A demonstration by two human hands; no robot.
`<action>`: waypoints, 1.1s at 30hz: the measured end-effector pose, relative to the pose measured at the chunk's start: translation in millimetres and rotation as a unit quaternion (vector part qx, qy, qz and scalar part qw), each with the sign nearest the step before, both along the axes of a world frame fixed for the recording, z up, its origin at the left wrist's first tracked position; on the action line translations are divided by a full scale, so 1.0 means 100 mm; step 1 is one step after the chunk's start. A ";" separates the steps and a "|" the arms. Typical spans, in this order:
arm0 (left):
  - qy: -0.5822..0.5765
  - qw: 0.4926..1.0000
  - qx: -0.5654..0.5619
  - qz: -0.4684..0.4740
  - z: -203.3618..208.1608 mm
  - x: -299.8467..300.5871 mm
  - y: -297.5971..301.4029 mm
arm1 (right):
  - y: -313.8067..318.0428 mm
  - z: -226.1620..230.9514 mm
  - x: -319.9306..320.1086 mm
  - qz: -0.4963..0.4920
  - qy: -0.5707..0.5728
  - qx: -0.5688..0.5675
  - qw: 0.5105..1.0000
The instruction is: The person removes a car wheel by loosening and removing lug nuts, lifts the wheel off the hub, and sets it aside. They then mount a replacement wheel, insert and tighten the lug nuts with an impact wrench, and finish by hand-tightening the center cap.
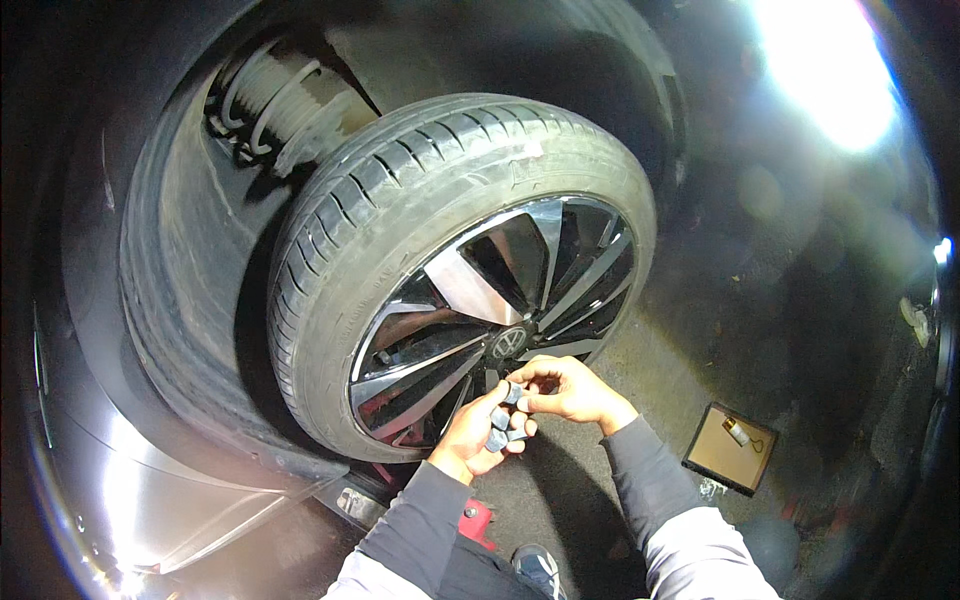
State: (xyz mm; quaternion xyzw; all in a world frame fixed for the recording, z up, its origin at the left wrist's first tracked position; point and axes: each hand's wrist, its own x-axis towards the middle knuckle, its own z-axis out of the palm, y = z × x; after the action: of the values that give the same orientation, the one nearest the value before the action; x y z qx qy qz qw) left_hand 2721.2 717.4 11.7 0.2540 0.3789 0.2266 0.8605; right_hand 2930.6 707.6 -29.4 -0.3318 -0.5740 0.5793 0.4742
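Just in front of the wheel, both my hands meet close together. My left hand is cupped palm up, its fingers curled around several small grey-blue wheel bolt caps. From the right, my right hand reaches over with thumb and fingers pinched at the topmost cap, by the left fingertips. The black and silver rim sits right behind my hands, with a round centre cap just above them. My fingers partly cover the lower spokes.
Above left, a coil spring shows inside the wheel arch. A shallow dark-edged tray lies on the ground at right, with a small metallic object on it. Near my shoe is a red object, partly hidden by my arm.
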 end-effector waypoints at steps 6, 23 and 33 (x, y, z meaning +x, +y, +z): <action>-0.036 0.999 -0.021 0.005 0.07 0.02 -0.03 | -0.01 0.06 -0.12 -0.010 0.099 -0.052 0.994; 0.099 0.991 0.007 0.087 -0.01 -0.05 -0.01 | 0.18 0.09 -0.77 -0.396 0.118 0.001 0.911; 0.101 0.991 0.021 0.082 0.05 -0.09 -0.04 | 0.27 0.13 -0.90 -0.420 0.142 -0.025 0.896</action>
State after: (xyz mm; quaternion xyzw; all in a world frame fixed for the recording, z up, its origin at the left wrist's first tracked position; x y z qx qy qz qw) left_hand 2712.7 712.9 16.5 0.2613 0.4790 0.2776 0.7907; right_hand 2840.3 734.5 -16.6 -0.4678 -0.2927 0.3817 0.7415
